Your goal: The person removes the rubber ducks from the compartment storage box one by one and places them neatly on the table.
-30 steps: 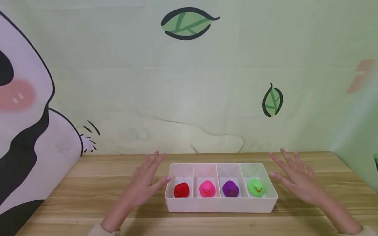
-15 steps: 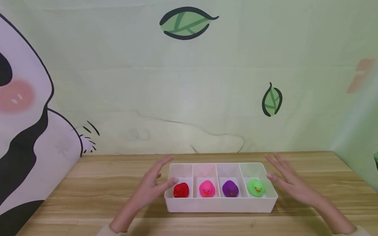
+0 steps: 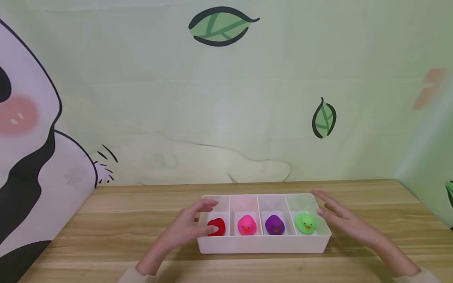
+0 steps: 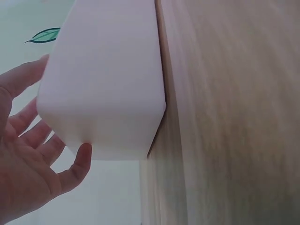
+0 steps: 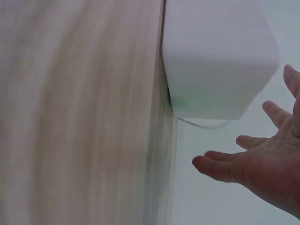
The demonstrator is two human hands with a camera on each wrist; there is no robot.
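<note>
Apparently, left grip (image 3: 185,227) and right grip (image 3: 349,222) were held loose, empty; the box (image 3: 262,245) could be skewed by uneven contact.

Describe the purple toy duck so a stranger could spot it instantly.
On the wood-grain table stands a long white box divided in four. In the head view, the purple toy duck sits third from the left, between the pink toy duck and the green toy duck. Its dark purple colour sets it apart.
</note>
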